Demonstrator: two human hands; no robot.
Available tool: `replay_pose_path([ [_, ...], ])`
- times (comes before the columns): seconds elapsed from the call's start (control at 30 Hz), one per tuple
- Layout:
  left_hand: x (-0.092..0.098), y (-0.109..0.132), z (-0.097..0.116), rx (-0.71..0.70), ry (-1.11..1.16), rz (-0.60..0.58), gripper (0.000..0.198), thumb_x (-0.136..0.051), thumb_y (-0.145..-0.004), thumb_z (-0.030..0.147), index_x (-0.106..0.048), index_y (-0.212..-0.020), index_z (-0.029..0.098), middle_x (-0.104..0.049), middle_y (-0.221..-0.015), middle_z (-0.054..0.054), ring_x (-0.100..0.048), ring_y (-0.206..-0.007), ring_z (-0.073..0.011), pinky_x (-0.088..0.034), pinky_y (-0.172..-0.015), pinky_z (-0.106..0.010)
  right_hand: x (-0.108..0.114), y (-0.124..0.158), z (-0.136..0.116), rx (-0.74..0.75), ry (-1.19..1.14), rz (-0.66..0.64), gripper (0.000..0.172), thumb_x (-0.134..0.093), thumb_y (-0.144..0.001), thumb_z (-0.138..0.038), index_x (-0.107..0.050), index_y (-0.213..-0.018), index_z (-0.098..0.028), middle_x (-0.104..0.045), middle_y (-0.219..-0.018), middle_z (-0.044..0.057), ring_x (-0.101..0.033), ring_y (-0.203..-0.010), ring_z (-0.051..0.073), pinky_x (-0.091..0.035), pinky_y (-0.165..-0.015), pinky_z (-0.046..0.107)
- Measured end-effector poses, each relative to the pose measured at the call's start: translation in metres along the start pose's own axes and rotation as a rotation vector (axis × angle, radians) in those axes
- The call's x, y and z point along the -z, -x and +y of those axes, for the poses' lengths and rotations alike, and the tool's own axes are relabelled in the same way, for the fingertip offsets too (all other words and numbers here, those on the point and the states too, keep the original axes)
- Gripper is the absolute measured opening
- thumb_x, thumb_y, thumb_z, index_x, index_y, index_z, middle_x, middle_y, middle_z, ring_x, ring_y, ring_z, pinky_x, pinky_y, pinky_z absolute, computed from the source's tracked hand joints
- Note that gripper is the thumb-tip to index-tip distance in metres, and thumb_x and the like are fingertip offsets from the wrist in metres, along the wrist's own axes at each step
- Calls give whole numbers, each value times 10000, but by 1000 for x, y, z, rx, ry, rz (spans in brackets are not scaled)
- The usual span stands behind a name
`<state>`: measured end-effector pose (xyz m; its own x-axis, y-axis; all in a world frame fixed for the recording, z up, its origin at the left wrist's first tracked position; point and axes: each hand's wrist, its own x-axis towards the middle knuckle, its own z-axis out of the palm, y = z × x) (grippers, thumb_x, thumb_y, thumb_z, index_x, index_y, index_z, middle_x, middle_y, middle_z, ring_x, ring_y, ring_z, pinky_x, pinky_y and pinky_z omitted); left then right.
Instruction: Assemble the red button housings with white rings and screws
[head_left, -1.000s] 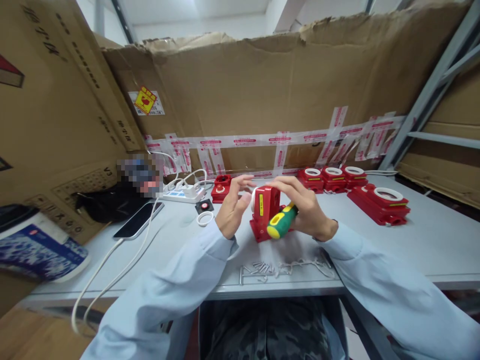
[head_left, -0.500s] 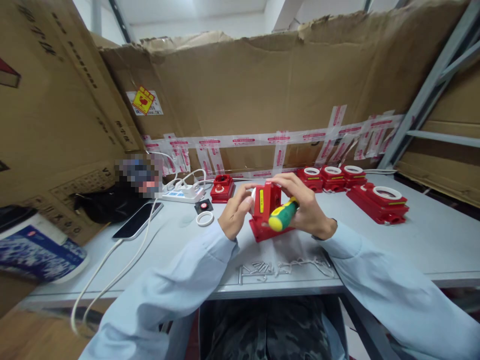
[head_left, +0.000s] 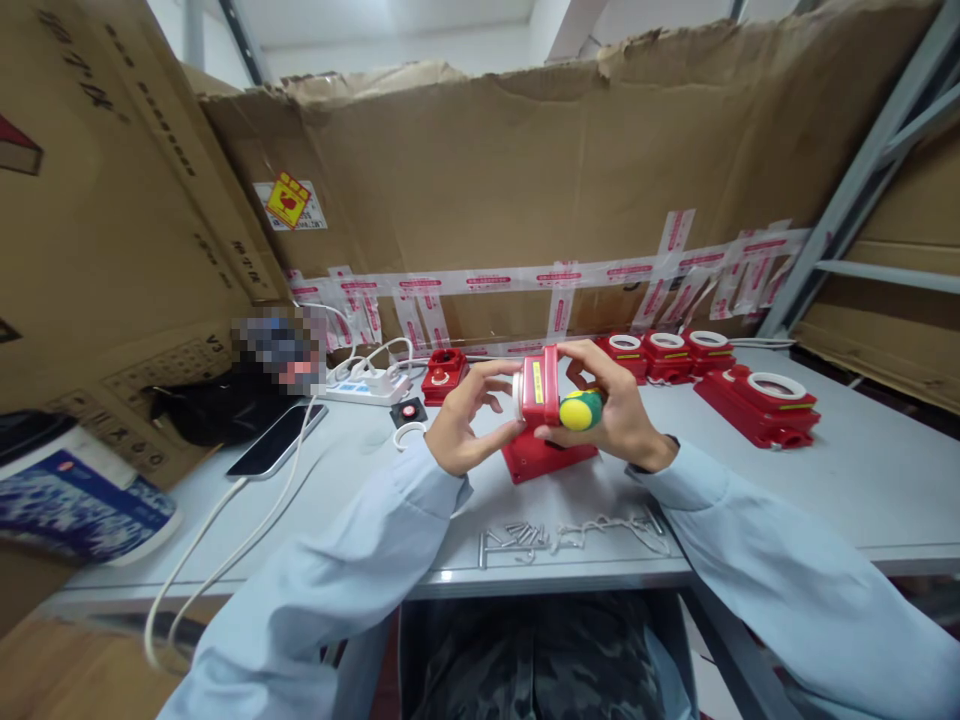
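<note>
The red cover [head_left: 537, 385] has come up off its red base [head_left: 547, 458] on the tabletop [head_left: 750, 480]. The left hand [head_left: 465, 425] pinches it; the right hand [head_left: 619, 420] steadies it (fingers clasped round the screwdriver [head_left: 579, 409]). Best lifted straight, without tilting.

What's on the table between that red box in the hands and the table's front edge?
Between red box and edge, small metal screws lie scattered on the grey table, per the head view.
</note>
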<state>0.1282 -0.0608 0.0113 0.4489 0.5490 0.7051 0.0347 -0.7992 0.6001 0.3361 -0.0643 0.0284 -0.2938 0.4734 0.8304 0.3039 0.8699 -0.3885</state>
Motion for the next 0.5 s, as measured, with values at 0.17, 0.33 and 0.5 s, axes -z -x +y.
replay_pose_path([
  [0.17, 1, -1, -3, 311, 32, 46, 499, -319, -925, 531, -613, -898, 129, -612, -650, -44, -542, -600, -143, -445, -625, -293, -3, 0, -2, 31, -19, -41, 758, -839, -495, -418, -515, -1150, -215, -552, -1047, 79, -491, -776, 160, -481, -611, 296],
  [0.33, 3, 1, -2, 160, -55, 95, 426, -534, -845, 485, -540, -1138, 175, -594, -1135, -119, -570, -1008, -230, -462, -775, -328, -3, 0, 0, 23, -6, -24, 761, -850, -493, -373, -510, -1155, -211, -550, -1052, 77, -476, -757, 148, -471, -597, 285],
  [0.5, 1, 3, -4, -93, -56, 23, 633, -734, -697, 227, -443, -1260, 239, -477, -1313, -135, -493, -1169, -266, -474, -780, -301, 0, 1, 3, -24, -19, 5, 721, -834, -526, -382, -522, -1153, -210, -565, -1014, 62, -474, -727, 137, -454, -568, 264],
])
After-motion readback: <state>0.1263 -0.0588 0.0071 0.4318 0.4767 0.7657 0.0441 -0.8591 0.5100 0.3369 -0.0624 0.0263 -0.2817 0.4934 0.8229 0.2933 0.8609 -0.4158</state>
